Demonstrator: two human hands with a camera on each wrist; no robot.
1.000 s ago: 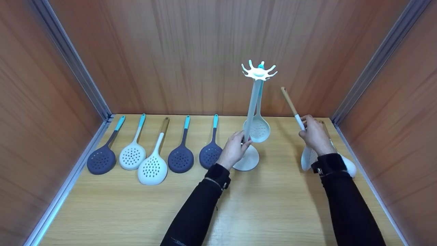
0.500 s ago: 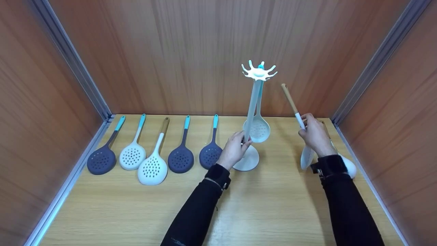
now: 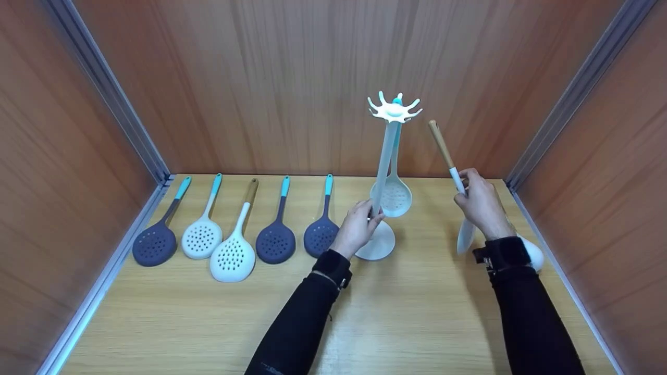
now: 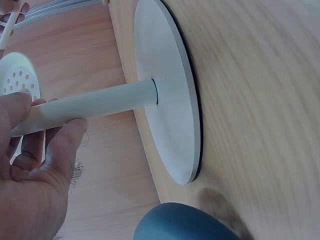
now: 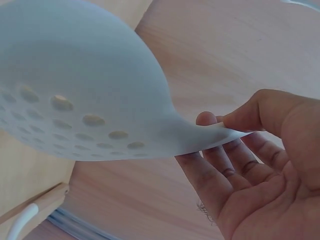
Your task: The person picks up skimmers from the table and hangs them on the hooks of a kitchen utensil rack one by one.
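My left hand (image 3: 357,229) grips the white post (image 3: 386,161) of a utensil stand, low down above its round base (image 4: 165,95). Hooks (image 3: 394,110) fan out at the stand's top, and a white skimmer (image 3: 397,199) with a turquoise handle hangs behind the post. To the right, my right hand (image 3: 484,205) pinches the white neck of another skimmer (image 5: 95,70), whose wooden handle (image 3: 441,144) points up and left. This skimmer's perforated head hangs down, seen nearly edge-on in the head view. In the right wrist view thumb and fingers close on the neck.
Laid out left of the stand are a dark skimmer (image 3: 155,245), two white skimmers (image 3: 202,238) (image 3: 233,259) and two more dark skimmers (image 3: 276,243) (image 3: 320,236). Another white skimmer (image 3: 533,254) lies partly hidden under my right wrist. Wooden panels (image 3: 292,88) enclose the table.
My right hand has risen slightly with the wooden-handled skimmer, whose head now turns more edge-on. My left hand and the stand have barely moved.
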